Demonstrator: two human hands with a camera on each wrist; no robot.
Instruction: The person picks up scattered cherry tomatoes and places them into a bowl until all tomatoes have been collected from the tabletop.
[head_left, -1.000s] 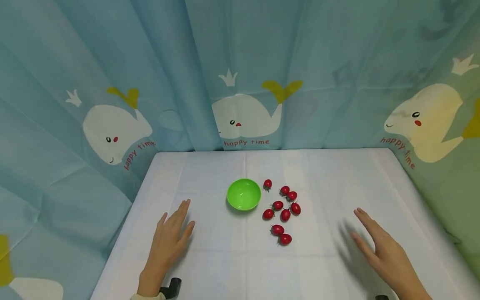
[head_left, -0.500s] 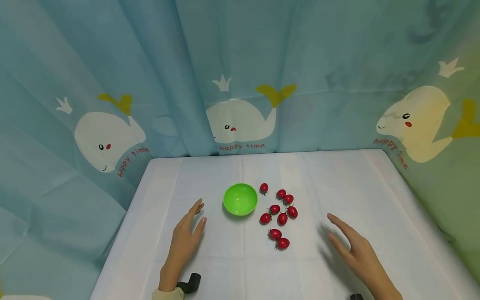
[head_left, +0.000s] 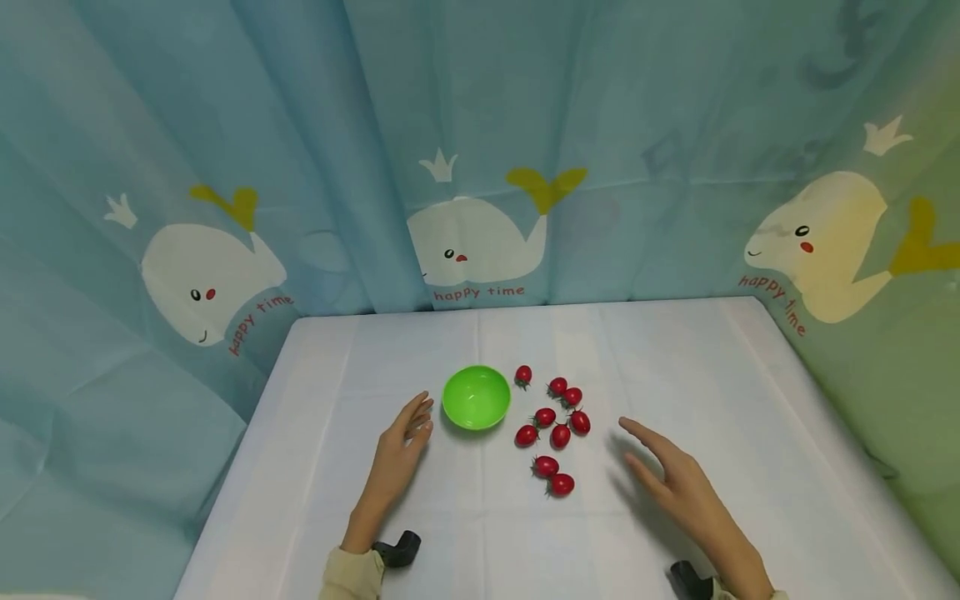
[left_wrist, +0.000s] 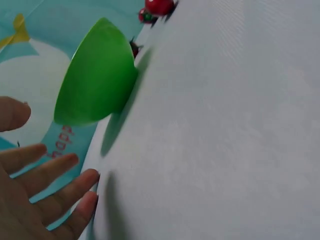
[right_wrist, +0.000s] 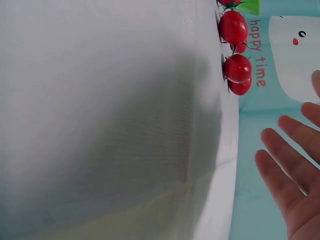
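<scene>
A green bowl (head_left: 476, 398) stands upright on the white-covered table, with nothing inside it. To its right lie several red cherry tomatoes (head_left: 560, 436) with green stems, scattered in a loose group. My left hand (head_left: 397, 457) hovers just left of the bowl, fingers loosely extended and holding nothing; the left wrist view shows a gap between its fingers and the bowl (left_wrist: 95, 80). To the right of the tomatoes, my right hand (head_left: 675, 479) is above the cloth, its fingers spread and free of any object. In the right wrist view, tomatoes (right_wrist: 237, 68) appear beyond that hand.
A white cloth (head_left: 510, 558) covers the table. Behind and at both sides hangs a blue-green curtain (head_left: 315, 125) printed with whales. A black device (head_left: 401, 550) is strapped to the left wrist and another (head_left: 688, 581) to the right.
Both hands have moved inward, the left toward the bowl and the right toward the tomatoes. The head view has shifted slightly. Bowl and tomatoes keep their arrangement.
</scene>
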